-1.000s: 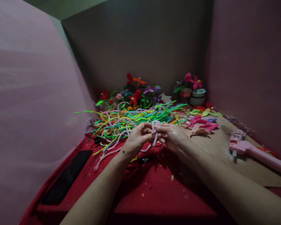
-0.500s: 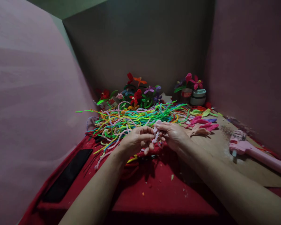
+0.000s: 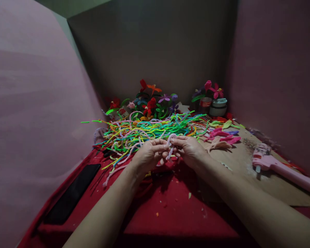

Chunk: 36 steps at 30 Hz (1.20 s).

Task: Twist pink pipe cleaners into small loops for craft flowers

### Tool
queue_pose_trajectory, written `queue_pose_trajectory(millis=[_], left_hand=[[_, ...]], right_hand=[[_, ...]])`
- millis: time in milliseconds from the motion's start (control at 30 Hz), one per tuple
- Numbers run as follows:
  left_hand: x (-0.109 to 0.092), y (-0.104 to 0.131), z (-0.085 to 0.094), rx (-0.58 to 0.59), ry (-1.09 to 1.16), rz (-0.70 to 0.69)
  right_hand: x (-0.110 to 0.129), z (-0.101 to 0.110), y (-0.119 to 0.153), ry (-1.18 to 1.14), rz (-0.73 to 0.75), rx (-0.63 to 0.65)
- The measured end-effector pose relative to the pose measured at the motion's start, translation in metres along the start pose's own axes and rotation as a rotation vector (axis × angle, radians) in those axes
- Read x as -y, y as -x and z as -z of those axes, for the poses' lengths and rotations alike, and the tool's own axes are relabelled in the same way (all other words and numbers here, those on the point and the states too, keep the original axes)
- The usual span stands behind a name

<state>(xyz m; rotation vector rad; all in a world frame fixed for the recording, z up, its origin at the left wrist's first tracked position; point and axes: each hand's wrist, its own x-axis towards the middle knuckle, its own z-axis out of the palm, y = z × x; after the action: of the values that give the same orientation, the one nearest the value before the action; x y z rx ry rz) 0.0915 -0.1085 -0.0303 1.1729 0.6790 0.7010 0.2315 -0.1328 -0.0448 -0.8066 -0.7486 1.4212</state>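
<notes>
Between both hands is a pale pink pipe cleaner, bent into a narrow loop with its ends hanging down. My left hand pinches it from the left, with thumb and index finger closed on it. From the right, my right hand grips the upper part of the loop between thumb and fingers. The fingertips of the two hands nearly meet. Just beyond them lies a tangled heap of coloured pipe cleaners, in green, yellow, blue, pink and orange.
A pink hot glue gun rests on brown cardboard at the right, near pink fuzzy petals. At left lies a black phone on the red cloth. Fuzzy flowers and a lidded jar stand behind.
Both hands have shifted slightly and the pink pipe cleaner now shows a more open, rounded loop at its top. The left fingers have closed in nearer to it.
</notes>
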Motion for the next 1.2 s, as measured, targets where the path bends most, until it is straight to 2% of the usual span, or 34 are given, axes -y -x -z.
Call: queue_pose_trajectory(millis=[167, 300, 600, 733, 833, 1000, 1067, 1133, 1200], left_hand=[[-0.001, -0.002, 0.001, 0.030, 0.068, 0.008], [-0.002, -0.003, 0.004, 0.087, 0.020, 0.014], [-0.005, -0.001, 0.009, 0.096, -0.079, 0.074], [-0.006, -0.001, 0.008, 0.096, -0.114, 0.027], [-0.007, 0.001, 0.001, 0.025, -0.281, -0.071], [-0.001, 0.004, -0.012, -0.243, -0.743, -0.302], [0.003, 0.005, -0.016, -0.311, -0.859, -0.365], [0.004, 0.005, -0.018, -0.323, -0.836, -0.325], [0.002, 0.005, -0.020, -0.292, -0.706, -0.217]], right_hand=[[0.000, -0.001, 0.000, 0.013, 0.012, 0.017], [0.001, 0.000, 0.000, 0.025, -0.003, 0.085], [0.000, 0.000, 0.003, 0.028, 0.023, 0.214], [-0.001, -0.001, 0.002, 0.059, 0.039, 0.242], [-0.002, 0.000, 0.000, 0.099, 0.062, 0.200], [-0.003, 0.000, -0.002, 0.146, 0.027, 0.087], [-0.003, -0.001, -0.001, 0.145, 0.022, 0.079], [-0.002, -0.002, 0.000, 0.145, 0.017, 0.075], [-0.001, -0.003, 0.001, 0.165, 0.016, 0.065]])
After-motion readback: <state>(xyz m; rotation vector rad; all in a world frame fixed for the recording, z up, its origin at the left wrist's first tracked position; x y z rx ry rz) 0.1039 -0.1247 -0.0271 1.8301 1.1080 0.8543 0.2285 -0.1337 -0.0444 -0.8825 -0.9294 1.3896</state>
